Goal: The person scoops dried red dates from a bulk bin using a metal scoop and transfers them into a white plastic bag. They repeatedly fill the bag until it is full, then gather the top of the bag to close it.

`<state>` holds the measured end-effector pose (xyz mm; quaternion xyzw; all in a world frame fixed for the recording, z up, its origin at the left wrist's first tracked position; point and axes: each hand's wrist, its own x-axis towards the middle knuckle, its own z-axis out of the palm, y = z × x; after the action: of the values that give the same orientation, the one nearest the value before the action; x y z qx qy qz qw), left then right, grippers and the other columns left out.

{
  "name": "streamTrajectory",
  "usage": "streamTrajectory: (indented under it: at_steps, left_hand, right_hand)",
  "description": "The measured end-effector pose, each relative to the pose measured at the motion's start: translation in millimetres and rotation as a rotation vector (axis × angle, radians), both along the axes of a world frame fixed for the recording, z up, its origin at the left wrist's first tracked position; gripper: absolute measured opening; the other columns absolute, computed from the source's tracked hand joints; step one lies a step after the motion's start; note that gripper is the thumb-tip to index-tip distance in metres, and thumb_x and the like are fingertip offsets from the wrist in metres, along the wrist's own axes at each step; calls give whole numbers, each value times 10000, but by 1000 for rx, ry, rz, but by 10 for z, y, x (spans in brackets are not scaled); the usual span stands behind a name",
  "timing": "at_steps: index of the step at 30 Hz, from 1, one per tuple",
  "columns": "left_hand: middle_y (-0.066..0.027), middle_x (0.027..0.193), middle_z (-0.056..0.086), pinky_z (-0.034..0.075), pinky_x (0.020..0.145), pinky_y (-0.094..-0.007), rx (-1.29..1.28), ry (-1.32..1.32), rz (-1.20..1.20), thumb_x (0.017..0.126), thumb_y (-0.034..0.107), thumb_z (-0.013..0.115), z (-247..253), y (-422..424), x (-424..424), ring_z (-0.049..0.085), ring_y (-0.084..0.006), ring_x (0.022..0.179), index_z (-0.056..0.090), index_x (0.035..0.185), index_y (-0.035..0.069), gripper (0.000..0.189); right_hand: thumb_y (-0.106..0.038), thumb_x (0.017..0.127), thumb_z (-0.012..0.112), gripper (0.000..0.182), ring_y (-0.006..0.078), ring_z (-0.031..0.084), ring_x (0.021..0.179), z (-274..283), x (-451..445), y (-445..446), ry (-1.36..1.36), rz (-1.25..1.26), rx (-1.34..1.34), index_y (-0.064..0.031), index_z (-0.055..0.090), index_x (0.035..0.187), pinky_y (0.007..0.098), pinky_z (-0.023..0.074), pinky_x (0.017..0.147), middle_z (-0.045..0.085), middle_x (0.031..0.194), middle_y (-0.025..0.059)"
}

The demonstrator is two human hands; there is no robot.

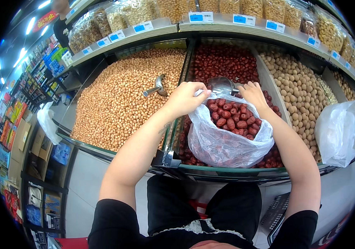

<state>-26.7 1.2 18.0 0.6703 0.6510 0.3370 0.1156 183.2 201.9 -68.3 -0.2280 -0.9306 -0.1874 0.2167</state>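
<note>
A translucent plastic bag [218, 152] lies open on a bin of dried red jujubes [225, 59], with jujubes [233, 116] showing through its mouth. My left hand [193, 95] pinches the bag's rim at the far left. At the far right of the rim is my right hand [253, 95], fingers bent, beside the handle of a metal scoop [221, 84]. Whether those fingers grip the rim, the handle or both is hidden. The scoop rests on the jujubes just beyond the bag.
To the left, a second metal scoop [158, 85] lies in a bin of shelled peanuts [118, 102]. Dried longans [295, 87] fill the bin on the right, and a white plastic bag [339, 133] hangs at its front. A shelf edge [218, 28] with bagged goods overhangs the back.
</note>
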Motion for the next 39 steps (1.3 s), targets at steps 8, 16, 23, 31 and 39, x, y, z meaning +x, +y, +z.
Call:
streamTrajectory:
  at_steps: [8, 16, 23, 31, 39]
  left_hand:
    - [-192, 829, 701, 527, 730, -409, 16, 5, 10, 910, 318, 622, -33, 15, -23, 689, -332, 797, 715, 939, 16, 317]
    - [-109, 751, 671, 494, 689, -345, 26, 35, 15, 934, 265, 624, -35, 4, -4, 627, -186, 714, 682, 909, -13, 285]
    - [-193, 824, 698, 526, 736, -417, 6, 7, 18, 906, 328, 620, -16, 18, -9, 685, -339, 794, 718, 935, 20, 324]
    - [-186, 803, 694, 523, 717, -409, 5, 18, 41, 902, 314, 629, -13, 7, -8, 684, -322, 770, 714, 933, 13, 314]
    - [-118, 687, 642, 475, 596, -346, 42, -16, 103, 936, 299, 622, -33, -23, -38, 604, -173, 640, 673, 896, -29, 334]
  right_hand:
    - [-181, 890, 630, 182, 243, 606, 906, 457, 187, -67, -35, 163, -143, -96, 714, 1027, 389, 396, 882, 682, 818, 71]
    - [-213, 956, 572, 278, 365, 639, 1032, 793, 398, -208, -127, 103, -765, -43, 673, 1151, 428, 490, 899, 693, 1075, 182]
    - [-171, 891, 602, 251, 301, 669, 934, 52, 210, 80, -14, 50, -947, -54, 689, 1095, 378, 498, 843, 707, 993, 165]
    - [-301, 913, 611, 307, 203, 662, 828, -182, 73, 211, 293, -215, -1320, -15, 710, 963, 364, 487, 809, 705, 827, 120]
    - [-508, 940, 499, 478, 325, 690, 875, 509, 218, -37, 595, -540, -927, -107, 757, 915, 414, 508, 828, 718, 833, 148]
